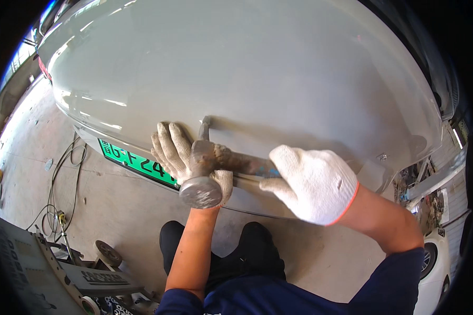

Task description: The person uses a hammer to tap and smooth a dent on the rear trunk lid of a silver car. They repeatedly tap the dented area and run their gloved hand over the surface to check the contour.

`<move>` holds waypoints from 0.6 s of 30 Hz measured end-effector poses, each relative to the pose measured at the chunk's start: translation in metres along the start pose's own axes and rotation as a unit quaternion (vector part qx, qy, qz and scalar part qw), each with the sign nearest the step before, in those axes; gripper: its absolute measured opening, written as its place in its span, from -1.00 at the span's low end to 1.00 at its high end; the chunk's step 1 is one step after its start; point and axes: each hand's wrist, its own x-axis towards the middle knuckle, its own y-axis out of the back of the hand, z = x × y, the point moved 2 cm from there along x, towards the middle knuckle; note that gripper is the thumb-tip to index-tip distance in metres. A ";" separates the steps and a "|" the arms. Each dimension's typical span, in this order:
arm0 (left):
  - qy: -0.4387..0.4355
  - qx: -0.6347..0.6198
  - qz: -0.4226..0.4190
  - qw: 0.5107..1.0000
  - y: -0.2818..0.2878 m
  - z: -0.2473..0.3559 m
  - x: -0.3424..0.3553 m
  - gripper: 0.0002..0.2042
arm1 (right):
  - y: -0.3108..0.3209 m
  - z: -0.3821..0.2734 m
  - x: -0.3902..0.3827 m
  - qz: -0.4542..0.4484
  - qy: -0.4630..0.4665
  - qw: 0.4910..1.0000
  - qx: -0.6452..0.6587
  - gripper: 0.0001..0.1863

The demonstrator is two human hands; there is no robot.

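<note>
My right hand (318,184), in a white knitted glove with an orange cuff, is closed round the handle of a worn metal hammer (201,160). The hammer's round face points back toward me. Its narrow far end lies at the surface of a silver-grey car panel (247,63); whether it touches cannot be made out. My left hand (174,149), also gloved, is just left of the hammer head, its fingers stretched out against the panel. The hammer covers part of the left palm and thumb. Below the left fingers is a green licence plate (136,165).
A dark cable (52,197) lies looped on the concrete floor at the left. Nearer, at the lower left, stands a grey wheeled machine (102,278). A red tail light (43,68) marks the car's left end. Another white car (439,262) is at the lower right.
</note>
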 end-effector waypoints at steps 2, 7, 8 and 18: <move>0.012 -0.053 0.009 0.998 -0.010 -0.004 0.001 -0.29 | 0.002 -0.005 -0.005 0.020 0.041 0.999 0.016 -0.56; -0.126 -0.048 0.154 0.979 0.013 0.048 0.012 -0.24 | 0.001 0.002 -0.006 0.001 0.005 1.000 -0.010 -0.56; -0.106 -0.041 0.174 0.978 0.013 0.047 0.012 -0.24 | 0.002 -0.004 -0.008 0.017 0.047 0.999 0.015 -0.57; -0.104 -0.007 0.167 0.980 0.012 0.037 0.017 -0.25 | -0.006 0.009 -0.002 -0.022 -0.031 0.999 0.025 -0.57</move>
